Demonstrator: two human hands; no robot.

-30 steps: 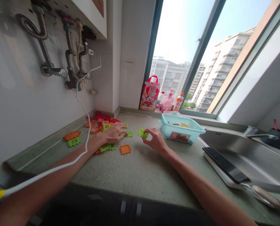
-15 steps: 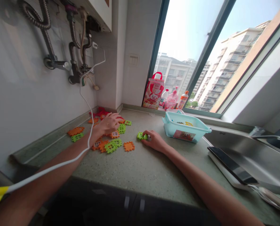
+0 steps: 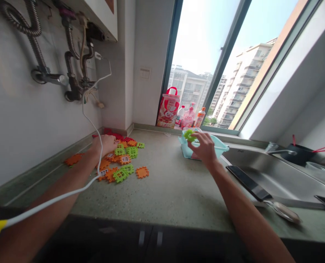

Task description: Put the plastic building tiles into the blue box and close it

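Note:
My right hand [image 3: 205,148] holds a green plastic building tile [image 3: 189,135] between thumb and fingers, over the left end of a light-blue plastic bin [image 3: 219,146]. The tile has notched edges, and the hand hides part of the bin. On the left, my left hand [image 3: 107,143] lies open over the back of a pile of tiles, its fingers partly hidden and touching red tiles [image 3: 129,139]. Green window tiles [image 3: 120,175] and orange tiles [image 3: 111,174] make up the front of the pile. A single orange tile [image 3: 142,172] lies apart to its right.
A white cable [image 3: 69,195] hangs across my left forearm. To the right are a steel sink [image 3: 250,160] and a dark, flat phone-like object [image 3: 247,182] at its edge. Bottles [image 3: 189,117] and a pink bag [image 3: 167,111] stand by the window.
My right hand has lifted the green tile from the counter and carried it right, over the bin. My left hand has shifted left and back across the pile. The view has turned slightly right.

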